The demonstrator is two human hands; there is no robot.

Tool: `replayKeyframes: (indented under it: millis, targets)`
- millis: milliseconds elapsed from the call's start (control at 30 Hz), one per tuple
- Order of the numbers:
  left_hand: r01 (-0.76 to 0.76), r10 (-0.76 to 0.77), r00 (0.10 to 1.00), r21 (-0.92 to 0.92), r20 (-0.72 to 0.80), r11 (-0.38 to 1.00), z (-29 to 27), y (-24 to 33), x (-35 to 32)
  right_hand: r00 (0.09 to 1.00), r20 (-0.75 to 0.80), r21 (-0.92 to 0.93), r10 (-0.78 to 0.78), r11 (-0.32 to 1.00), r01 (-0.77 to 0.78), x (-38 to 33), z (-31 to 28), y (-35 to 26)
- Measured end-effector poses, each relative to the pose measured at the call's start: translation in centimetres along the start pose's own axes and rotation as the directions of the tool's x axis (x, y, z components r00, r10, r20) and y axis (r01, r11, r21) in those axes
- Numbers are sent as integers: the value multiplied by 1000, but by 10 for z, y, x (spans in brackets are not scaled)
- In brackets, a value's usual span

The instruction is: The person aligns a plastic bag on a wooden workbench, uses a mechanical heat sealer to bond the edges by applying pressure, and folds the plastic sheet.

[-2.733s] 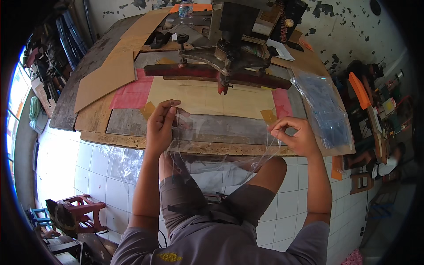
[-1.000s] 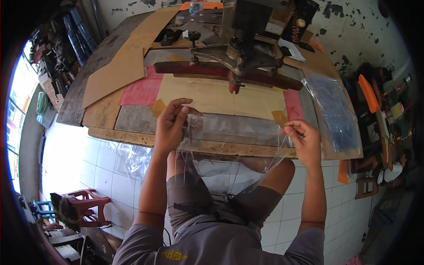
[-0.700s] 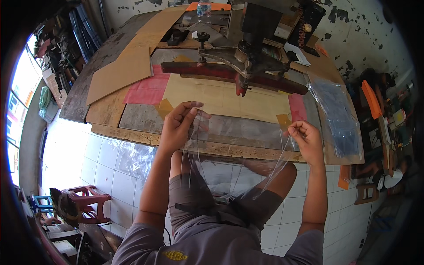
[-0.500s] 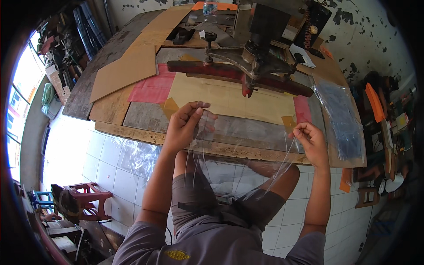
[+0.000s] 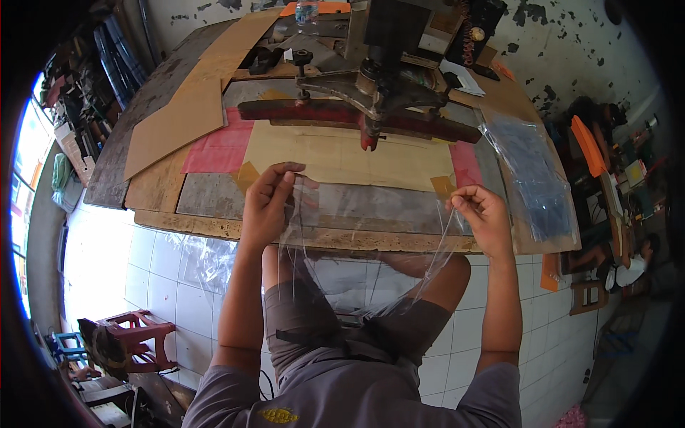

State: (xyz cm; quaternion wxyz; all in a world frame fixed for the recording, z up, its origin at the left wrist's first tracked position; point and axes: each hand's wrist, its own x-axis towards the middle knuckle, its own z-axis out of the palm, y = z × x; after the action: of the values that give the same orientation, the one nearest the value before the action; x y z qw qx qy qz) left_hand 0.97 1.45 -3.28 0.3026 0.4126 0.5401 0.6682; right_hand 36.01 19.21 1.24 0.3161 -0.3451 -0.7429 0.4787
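A thin clear plastic sheet (image 5: 371, 246) hangs between my two hands in front of the workbench edge, creased and sagging over my lap. My left hand (image 5: 264, 207) pinches its upper left part between thumb and fingers. At the upper right, my right hand (image 5: 485, 217) grips the sheet in a similar pinch. Beyond them, a cream sheet (image 5: 342, 153) lies flat on the bench, with pink pieces (image 5: 217, 146) at its sides and brown tape (image 5: 442, 187) by its near corners. A press with a dark red bar (image 5: 285, 113) stands above that sheet, apart from my hands.
A stack of clear plastic sheets (image 5: 531, 175) lies at the bench's right. Cardboard (image 5: 178, 128) covers part of its left side. More crumpled plastic (image 5: 207, 260) is low on the left, near a red stool (image 5: 146, 339). The bench's front edge (image 5: 193, 225) runs just below my hands.
The whole view has shifted, so the bench and press appear farther left. My hands keep hold of the plastic sheet and are slightly farther apart.
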Motion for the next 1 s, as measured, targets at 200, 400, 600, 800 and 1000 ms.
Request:
replayKeyframes:
  millis: [200, 400, 600, 800, 1000]
  targets:
    - [-38, 67, 987, 191, -149, 981, 2, -9, 3, 994, -90, 30, -69, 997, 72, 1, 6, 5]
    - [-61, 102, 979, 228, -174, 972, 6, -6, 4, 989, -99, 27, -107, 994, 111, 10, 12, 21]
    - [-63, 155, 968, 406, -198, 912, 13, 3, -3, 994, -94, -65, -54, 997, 48, 0, 13, 25]
    - [-90, 196, 957, 419, -216, 904, 19, 1, -32, 991, -130, 55, -34, 998, 41, -37, 16, 35]
    - [-31, 89, 963, 222, -253, 975, 24, -3, -54, 971, -229, 109, -70, 989, 97, -60, 27, 42]
